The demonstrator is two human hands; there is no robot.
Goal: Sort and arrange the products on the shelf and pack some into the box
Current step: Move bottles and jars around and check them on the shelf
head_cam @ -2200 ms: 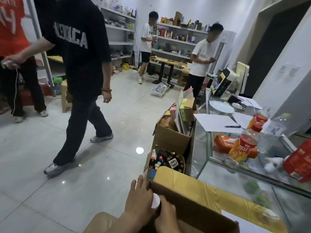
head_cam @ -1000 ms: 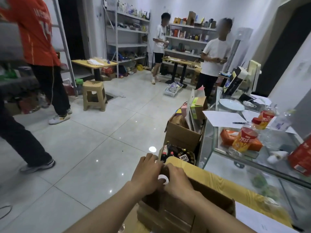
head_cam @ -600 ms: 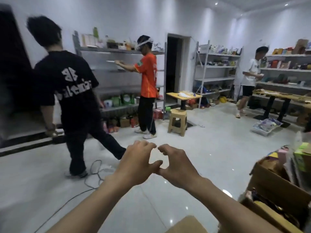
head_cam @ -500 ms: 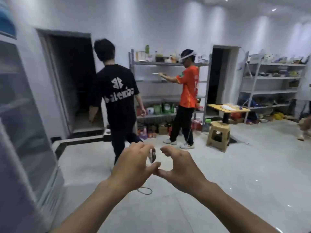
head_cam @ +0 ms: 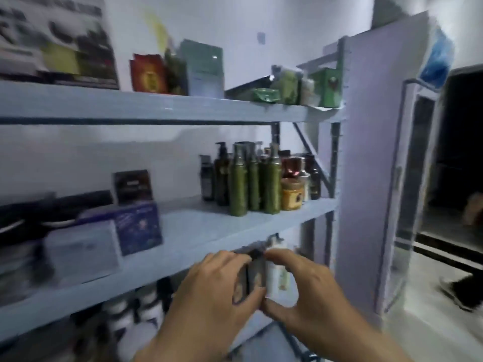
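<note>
Grey-blue shelf [head_cam: 196, 231] boards fill the frame; at lower centre our left hand [head_cam: 209, 291] curls round the dark bottles [head_cam: 254, 273] and our right hand [head_cam: 308, 291] pinches the white bottle [head_cam: 277, 275], just below the middle board; sorting looks under way, with no box in view and packing left to do

A dark bottle [head_cam: 254, 273] and a white bottle [head_cam: 277, 276] are held upright, side by side, at 5 o'clock in the view, in front of the shelf [head_cam: 196, 226]. The dark one is pinched by the left hand [head_cam: 209, 291], the white one by the right hand [head_cam: 308, 291]. On the middle board, green bottles [head_cam: 251, 184] are stood upright, with dark pump bottles [head_cam: 222, 176] at their 9 o'clock and an amber jar [head_cam: 292, 195] at their 3 o'clock. A blue box [head_cam: 138, 228] is set further towards 9 o'clock.
</note>
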